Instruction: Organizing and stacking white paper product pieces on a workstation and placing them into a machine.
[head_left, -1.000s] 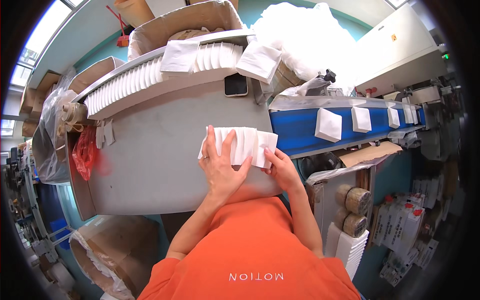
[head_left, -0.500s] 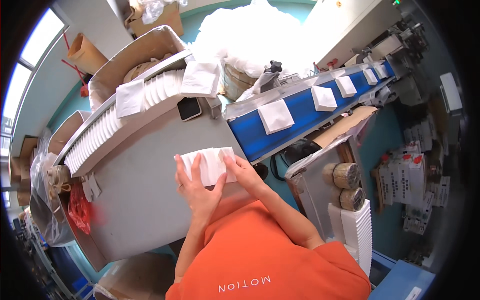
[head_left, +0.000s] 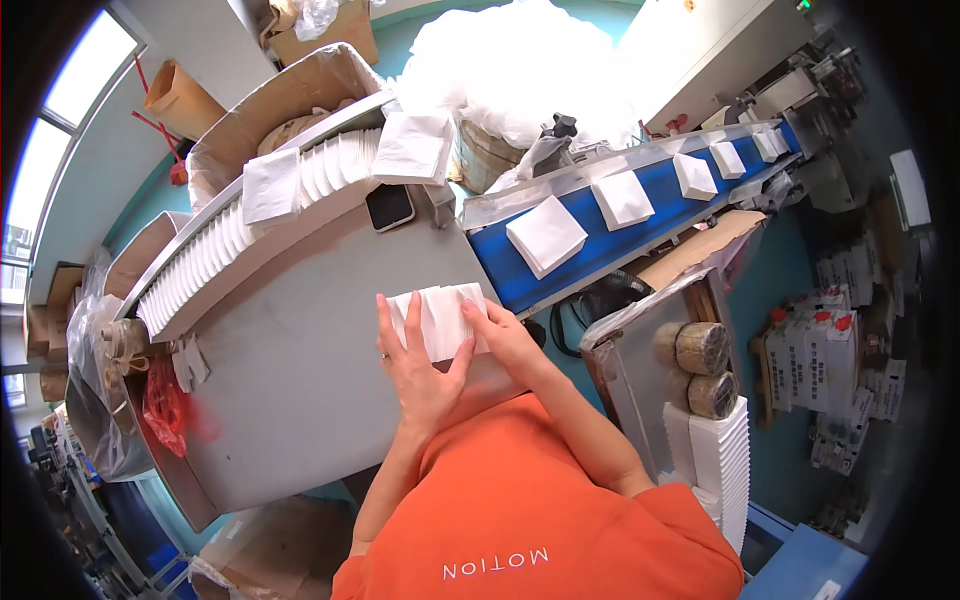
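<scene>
Between my two hands is a bundle of white paper napkins (head_left: 440, 318), held just above the front right part of the grey table (head_left: 300, 400). My left hand (head_left: 420, 365) grips its left side, fingers spread over the top and thumb at the near edge. My right hand (head_left: 500, 335) closes on the right end. Beyond them, a blue conveyor belt (head_left: 510, 285) carries several separate stacks of folded napkins, the nearest stack (head_left: 546, 237) lying close to the table. A long curved row of napkins (head_left: 215, 255) stands on edge along the table's far left side.
A phone (head_left: 390, 208) lies by the row's right end. Behind the row stands a large lined carton (head_left: 230, 135). A red plastic bag (head_left: 165, 405) hangs at the left edge. To my right, tape-wrapped rolls (head_left: 703, 348) sit above a tall white napkin stack (head_left: 722, 450).
The napkin stacks on the belt have moved down-left toward the table, and the nearest has turned slightly. My hands keep hold of the bundle, and the whole view has shifted a little.
</scene>
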